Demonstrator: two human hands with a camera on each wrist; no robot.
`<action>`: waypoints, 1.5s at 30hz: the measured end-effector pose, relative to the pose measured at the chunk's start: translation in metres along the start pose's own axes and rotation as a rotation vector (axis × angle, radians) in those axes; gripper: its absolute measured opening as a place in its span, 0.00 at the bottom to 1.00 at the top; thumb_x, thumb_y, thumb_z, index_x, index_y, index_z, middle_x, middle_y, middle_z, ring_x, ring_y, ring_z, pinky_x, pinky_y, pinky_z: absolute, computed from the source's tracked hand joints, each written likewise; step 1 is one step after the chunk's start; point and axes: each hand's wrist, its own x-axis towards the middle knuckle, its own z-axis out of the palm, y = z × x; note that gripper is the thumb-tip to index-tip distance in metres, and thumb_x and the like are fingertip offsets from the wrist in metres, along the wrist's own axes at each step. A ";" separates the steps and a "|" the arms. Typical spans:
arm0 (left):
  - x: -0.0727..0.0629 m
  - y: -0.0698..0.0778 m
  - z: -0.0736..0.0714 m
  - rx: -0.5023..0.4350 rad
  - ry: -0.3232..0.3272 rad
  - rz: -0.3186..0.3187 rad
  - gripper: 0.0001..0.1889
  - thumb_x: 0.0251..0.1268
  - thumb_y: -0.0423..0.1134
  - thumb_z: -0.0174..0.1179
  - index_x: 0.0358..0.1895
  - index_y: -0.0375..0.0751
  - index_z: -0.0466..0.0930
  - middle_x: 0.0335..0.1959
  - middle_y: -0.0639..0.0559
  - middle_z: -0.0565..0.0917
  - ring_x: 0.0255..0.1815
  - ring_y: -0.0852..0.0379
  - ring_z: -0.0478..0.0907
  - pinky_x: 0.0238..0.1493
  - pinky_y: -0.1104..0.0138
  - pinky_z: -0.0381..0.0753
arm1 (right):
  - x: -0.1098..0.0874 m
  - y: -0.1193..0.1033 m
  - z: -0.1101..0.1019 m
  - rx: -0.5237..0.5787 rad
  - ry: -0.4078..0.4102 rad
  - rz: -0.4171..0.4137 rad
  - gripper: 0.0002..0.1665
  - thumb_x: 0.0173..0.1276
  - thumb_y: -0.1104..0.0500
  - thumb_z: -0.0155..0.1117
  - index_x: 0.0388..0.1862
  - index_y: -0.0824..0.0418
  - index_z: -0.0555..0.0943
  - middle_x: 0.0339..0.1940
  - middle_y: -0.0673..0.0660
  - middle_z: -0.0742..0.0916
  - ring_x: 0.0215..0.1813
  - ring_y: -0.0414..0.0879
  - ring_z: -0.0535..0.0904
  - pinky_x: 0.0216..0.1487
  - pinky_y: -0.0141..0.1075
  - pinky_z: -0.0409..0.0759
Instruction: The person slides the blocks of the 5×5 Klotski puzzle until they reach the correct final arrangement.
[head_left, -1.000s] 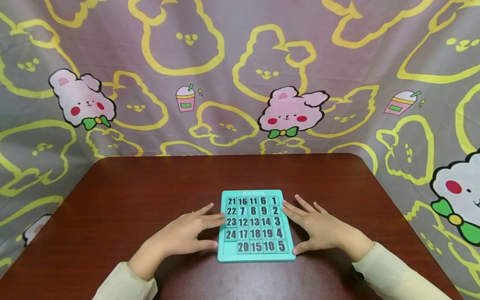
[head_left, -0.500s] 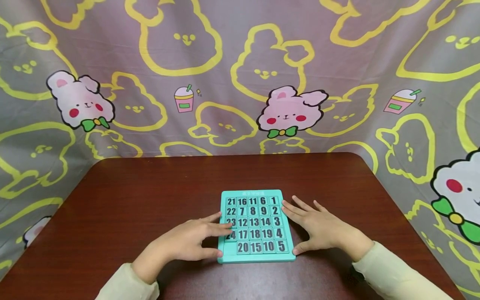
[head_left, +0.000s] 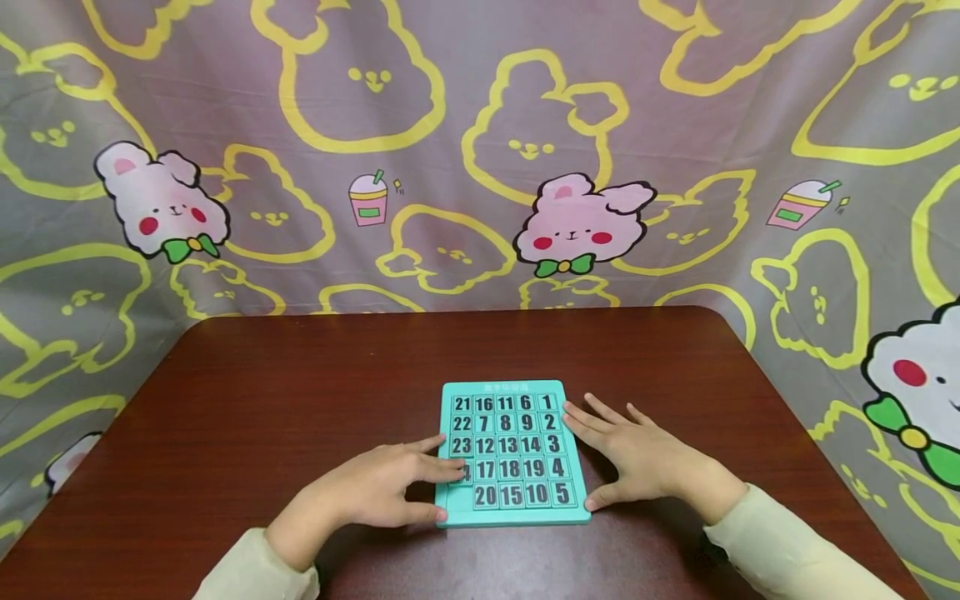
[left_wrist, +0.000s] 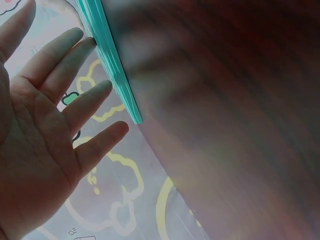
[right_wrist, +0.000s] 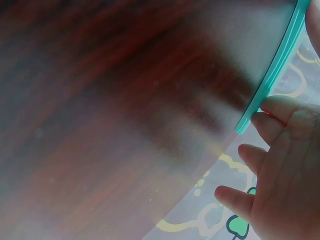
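A turquoise sliding number puzzle (head_left: 510, 515) lies flat on the table, its tiles bearing black numbers. The bottom-left slot (head_left: 459, 498) holds no tile. From the left, my left hand (head_left: 382, 483) reaches over the frame. One fingertip rests on the 24 tile (head_left: 467, 477) and partly hides its number, while the thumb touches the frame near its lower left corner. At the opposite side, my right hand (head_left: 652, 458) has its fingers spread, with fingertips and thumb against the right edge. Both wrist views show the puzzle's edge (left_wrist: 112, 62) beside straight fingers (right_wrist: 235, 200).
The brown wooden table (head_left: 315, 375) extends around the puzzle. A patterned curtain (head_left: 450, 167) with bunny drawings hangs behind it and along both sides.
My left hand has moved right, from the puzzle's left edge onto its left column. Its fingertip went from near the 23 tile down to the 24 tile. The right hand stays in place.
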 end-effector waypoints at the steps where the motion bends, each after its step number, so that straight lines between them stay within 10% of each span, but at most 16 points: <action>1: 0.000 0.000 0.000 -0.003 -0.003 -0.002 0.29 0.64 0.58 0.62 0.67 0.54 0.77 0.68 0.68 0.74 0.78 0.49 0.61 0.67 0.44 0.71 | 0.000 0.000 0.000 0.000 0.000 0.001 0.68 0.47 0.19 0.63 0.82 0.49 0.54 0.83 0.48 0.56 0.83 0.59 0.46 0.69 0.74 0.51; 45: -0.005 0.007 -0.004 -0.037 -0.014 0.033 0.24 0.69 0.53 0.61 0.65 0.52 0.79 0.66 0.63 0.78 0.77 0.49 0.64 0.68 0.48 0.71 | 0.000 0.000 0.000 -0.007 0.000 0.005 0.68 0.48 0.19 0.62 0.82 0.48 0.54 0.83 0.47 0.57 0.83 0.59 0.45 0.70 0.73 0.52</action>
